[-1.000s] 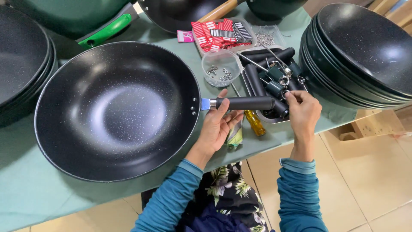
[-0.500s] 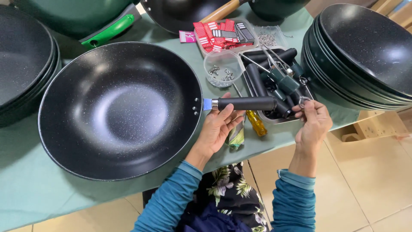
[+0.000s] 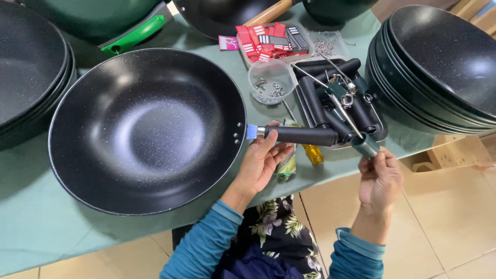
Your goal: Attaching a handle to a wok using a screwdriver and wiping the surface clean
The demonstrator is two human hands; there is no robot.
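Wok (image 3: 147, 129) sits left of your left hand (image 3: 263, 163), which cups its black handle (image 3: 302, 136), while your right hand (image 3: 380, 178) pinches a dark green cap (image 3: 366, 145) at the handle's end.

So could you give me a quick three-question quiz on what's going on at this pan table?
1. True or false: the left hand supports the black handle of the big pan.
2. What does the right hand hold? A) green end cap with a long rod B) red packet C) yellow screwdriver
3. Where does the tub of small nuts stand?

Key: 1 true. 2 A, the end cap. 3 Just behind the handle, beside the tray of spare handles.
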